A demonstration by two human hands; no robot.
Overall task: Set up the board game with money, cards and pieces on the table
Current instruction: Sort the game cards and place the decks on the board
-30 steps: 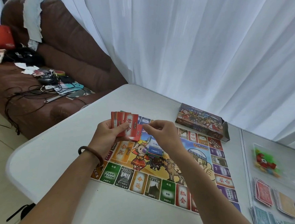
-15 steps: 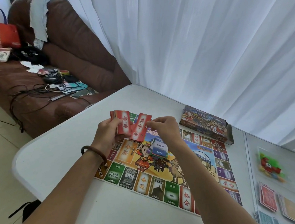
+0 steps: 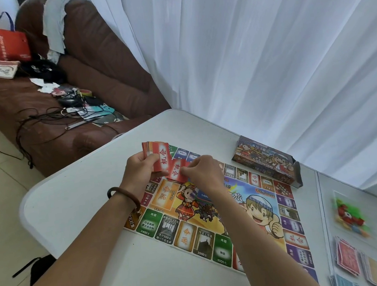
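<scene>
A colourful game board (image 3: 251,205) lies flat on the white table (image 3: 79,201). Above its far left corner my left hand (image 3: 140,169) grips a fanned stack of red cards (image 3: 159,154). My right hand (image 3: 202,171) pinches a single red card (image 3: 176,172) with white lettering, which overlaps the lower edge of the stack. A small pile of blue and purple cards (image 3: 201,194) lies on the board's middle, partly hidden under my right wrist.
The open game box (image 3: 267,159) lies beyond the board near the curtain. On a second table at the right are a bag of game pieces (image 3: 349,218) and several piles of paper money (image 3: 347,259). A brown sofa (image 3: 86,60) strewn with clutter stands at the left.
The single red card has moved down and left, closer to the stack, and my right hand followed it. The camera moved a little closer.
</scene>
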